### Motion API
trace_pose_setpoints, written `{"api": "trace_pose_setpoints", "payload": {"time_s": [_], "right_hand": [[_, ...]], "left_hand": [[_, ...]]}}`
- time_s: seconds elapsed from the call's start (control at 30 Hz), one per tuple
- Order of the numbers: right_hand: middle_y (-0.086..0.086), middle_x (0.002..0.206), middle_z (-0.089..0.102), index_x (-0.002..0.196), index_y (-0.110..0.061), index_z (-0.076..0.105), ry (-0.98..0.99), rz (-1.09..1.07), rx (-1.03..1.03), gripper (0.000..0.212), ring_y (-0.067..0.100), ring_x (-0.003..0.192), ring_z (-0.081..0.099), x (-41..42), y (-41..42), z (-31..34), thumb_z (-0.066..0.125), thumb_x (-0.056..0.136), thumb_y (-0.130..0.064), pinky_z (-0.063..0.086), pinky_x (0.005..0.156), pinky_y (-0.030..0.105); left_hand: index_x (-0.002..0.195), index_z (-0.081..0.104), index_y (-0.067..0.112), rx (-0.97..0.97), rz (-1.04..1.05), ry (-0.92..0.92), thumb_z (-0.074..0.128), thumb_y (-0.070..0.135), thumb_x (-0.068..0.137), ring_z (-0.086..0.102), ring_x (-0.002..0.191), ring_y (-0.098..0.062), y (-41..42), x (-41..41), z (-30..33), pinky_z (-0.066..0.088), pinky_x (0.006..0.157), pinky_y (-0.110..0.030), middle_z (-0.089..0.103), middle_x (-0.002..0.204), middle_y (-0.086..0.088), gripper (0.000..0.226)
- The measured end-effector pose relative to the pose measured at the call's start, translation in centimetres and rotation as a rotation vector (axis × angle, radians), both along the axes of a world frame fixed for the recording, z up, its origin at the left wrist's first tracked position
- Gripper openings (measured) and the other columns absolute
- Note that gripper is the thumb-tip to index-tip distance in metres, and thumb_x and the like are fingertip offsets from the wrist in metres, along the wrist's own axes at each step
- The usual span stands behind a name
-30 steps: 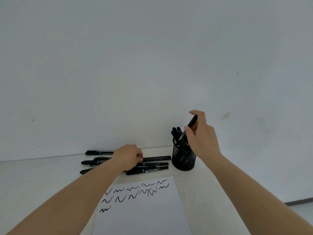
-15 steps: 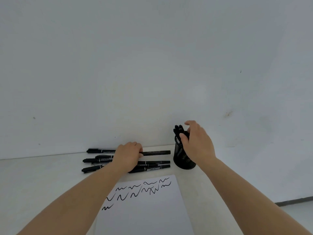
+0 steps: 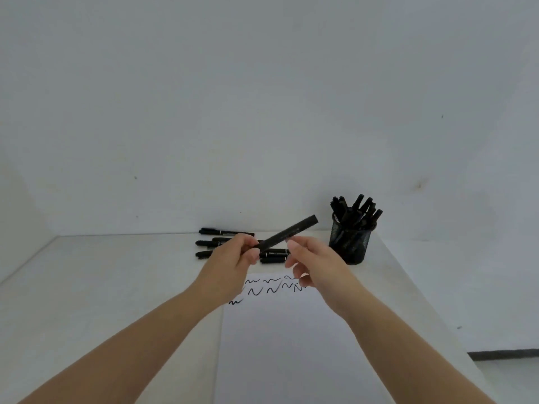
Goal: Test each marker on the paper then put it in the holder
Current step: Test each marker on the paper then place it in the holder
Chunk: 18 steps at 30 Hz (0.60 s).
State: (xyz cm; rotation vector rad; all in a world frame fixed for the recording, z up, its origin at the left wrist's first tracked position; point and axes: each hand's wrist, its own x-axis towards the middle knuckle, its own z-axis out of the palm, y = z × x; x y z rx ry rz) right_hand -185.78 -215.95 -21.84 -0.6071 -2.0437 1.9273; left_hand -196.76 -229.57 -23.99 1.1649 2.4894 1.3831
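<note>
The left hand is pinching a black marker angled toward 2 o'clock while the right hand, its grip released, is reaching in and should be pulling the cap straight off over the paper.

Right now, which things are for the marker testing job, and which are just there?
For the job:
- marker held in the left hand
- right hand reaching for it
- markers on the table
- paper with squiggles
- mesh holder

Just there:
- table
- wall
</note>
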Motion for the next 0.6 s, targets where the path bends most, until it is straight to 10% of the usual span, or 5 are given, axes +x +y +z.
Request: {"api": "trace_pose_setpoints", "payload": {"time_s": [0.4,0.6], "right_hand": [[0.005,0.044,0.044,0.062,-0.011,0.047,-0.058,-0.097,-0.564,0.024,0.012,0.033,0.031,2.4,-6.9,-3.3,0.056,0.085,-0.014,0.022,0.033,0.018],[0.008,0.036,0.039,0.055,-0.006,0.044,-0.1,-0.035,-0.452,0.027,0.014,0.027,0.023,1.5,-6.1,-2.5,0.051,0.081,-0.005,0.016,0.035,0.015]], "left_hand": [[0.067,0.06,0.017,-0.324,-0.046,0.81,0.034,0.039,0.088,0.05,0.045,-0.012,-7.3,5.3,-1.5,0.032,0.034,-0.019,0.055,0.059,0.008,0.039],[0.062,0.033,0.028,-0.22,-0.164,0.175,0.029,0.04,0.097,0.033,0.053,-0.01,-7.2,6.0,-2.7,0.024,0.052,-0.025,0.037,0.056,0.008,0.038]]}}
